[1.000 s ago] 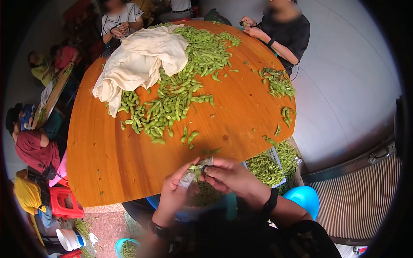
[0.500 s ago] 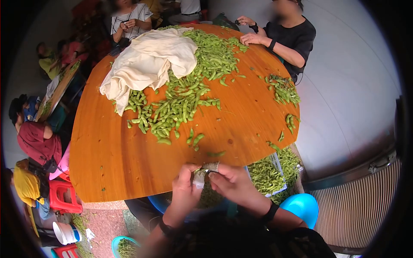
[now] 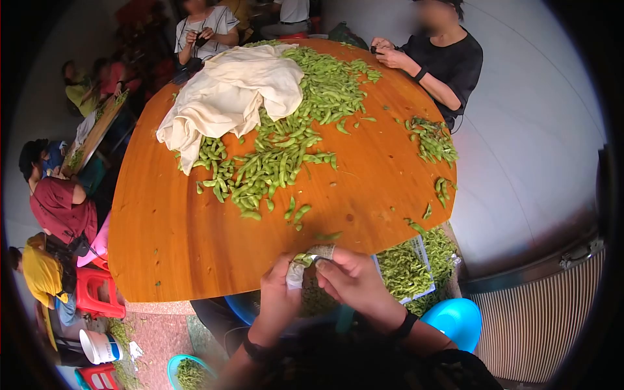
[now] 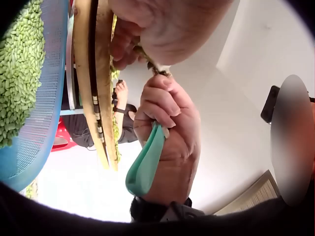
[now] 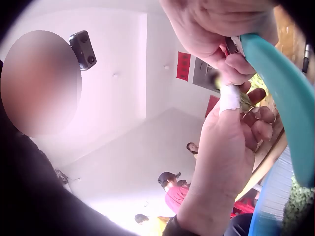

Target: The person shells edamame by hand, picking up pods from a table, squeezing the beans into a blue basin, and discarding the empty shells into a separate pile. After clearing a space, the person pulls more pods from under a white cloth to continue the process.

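Both hands, left hand point(image 3: 281, 294) and right hand point(image 3: 354, 279), pinch one edamame pod point(image 3: 304, 259) between their fingers, just off the tabletop point(image 3: 175, 240) edge; squeezed carelessly, beans might shoot past the blue basin point(image 4: 37, 123).

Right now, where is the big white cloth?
In the head view the cloth lies crumpled at the far left of the round wooden table, draped over the big pile of green pods.

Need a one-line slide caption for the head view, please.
Both hands, left and right, pinch a pod at the edge of a table heaped with pods beside a cloth.
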The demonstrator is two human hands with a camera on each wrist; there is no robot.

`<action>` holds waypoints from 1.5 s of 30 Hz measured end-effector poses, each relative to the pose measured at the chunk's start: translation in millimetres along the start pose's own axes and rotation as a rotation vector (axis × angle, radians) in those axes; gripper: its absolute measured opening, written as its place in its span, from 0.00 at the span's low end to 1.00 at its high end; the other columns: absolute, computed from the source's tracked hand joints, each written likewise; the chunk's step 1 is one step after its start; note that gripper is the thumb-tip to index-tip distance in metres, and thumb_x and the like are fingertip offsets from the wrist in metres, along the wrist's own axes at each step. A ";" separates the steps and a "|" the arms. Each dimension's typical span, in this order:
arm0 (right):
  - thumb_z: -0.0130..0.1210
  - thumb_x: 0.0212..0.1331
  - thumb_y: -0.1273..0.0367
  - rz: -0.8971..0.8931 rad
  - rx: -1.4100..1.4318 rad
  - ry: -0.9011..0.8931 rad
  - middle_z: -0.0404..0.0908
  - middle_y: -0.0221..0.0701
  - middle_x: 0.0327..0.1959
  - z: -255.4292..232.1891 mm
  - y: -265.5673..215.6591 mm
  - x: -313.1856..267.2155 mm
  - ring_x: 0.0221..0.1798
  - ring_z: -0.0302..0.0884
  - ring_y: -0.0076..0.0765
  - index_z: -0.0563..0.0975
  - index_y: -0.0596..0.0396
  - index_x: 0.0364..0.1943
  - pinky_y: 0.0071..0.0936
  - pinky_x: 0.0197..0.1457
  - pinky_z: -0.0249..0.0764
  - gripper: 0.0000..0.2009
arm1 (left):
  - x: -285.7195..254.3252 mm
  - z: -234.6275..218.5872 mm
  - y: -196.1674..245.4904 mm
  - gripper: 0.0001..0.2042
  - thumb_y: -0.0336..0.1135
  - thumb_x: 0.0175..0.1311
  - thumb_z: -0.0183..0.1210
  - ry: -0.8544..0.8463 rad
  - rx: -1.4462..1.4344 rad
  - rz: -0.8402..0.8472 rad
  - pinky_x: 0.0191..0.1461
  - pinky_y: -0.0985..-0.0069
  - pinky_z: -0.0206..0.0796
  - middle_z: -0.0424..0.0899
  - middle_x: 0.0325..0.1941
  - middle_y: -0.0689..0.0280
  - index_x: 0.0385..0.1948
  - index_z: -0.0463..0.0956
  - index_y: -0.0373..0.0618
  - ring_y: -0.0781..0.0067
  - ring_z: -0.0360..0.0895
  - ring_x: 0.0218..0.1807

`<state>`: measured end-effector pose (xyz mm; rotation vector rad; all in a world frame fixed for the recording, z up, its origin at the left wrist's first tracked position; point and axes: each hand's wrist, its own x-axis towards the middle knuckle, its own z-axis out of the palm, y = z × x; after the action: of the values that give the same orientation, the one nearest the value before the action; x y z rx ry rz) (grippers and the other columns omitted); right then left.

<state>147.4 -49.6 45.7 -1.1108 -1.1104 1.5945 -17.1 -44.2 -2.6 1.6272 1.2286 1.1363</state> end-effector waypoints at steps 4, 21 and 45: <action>0.49 0.69 0.72 -0.019 -0.040 -0.010 0.73 0.21 0.23 1.3 4.9 -1.7 0.20 0.65 0.12 0.76 0.56 0.40 0.14 0.22 0.62 0.05 | -4.5 -1.5 1.2 0.07 0.22 0.63 0.49 -0.038 -0.056 -0.117 0.33 0.76 0.69 0.78 0.30 0.59 0.40 0.74 0.38 0.72 0.78 0.30; 0.48 0.70 0.69 -0.091 -0.051 0.388 0.74 0.23 0.21 -71.9 -3.5 5.2 0.15 0.63 0.14 0.78 0.56 0.48 0.14 0.18 0.60 0.10 | -12.1 -28.0 26.2 0.09 0.20 0.56 0.53 -0.356 0.496 0.104 0.39 0.67 0.70 0.79 0.33 0.58 0.37 0.78 0.40 0.57 0.77 0.35; 0.47 0.71 0.68 0.081 -0.007 -0.021 0.75 0.22 0.22 -59.9 -0.2 23.2 0.19 0.70 0.15 0.77 0.56 0.38 0.17 0.20 0.66 0.08 | 61.2 17.8 37.6 0.16 0.22 0.61 0.56 -0.223 0.246 0.037 0.42 0.70 0.75 0.82 0.40 0.56 0.51 0.78 0.42 0.60 0.83 0.38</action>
<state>200.0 -16.3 29.5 -1.1590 -1.0983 1.6692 18.0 5.7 39.3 1.9102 1.2325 0.8228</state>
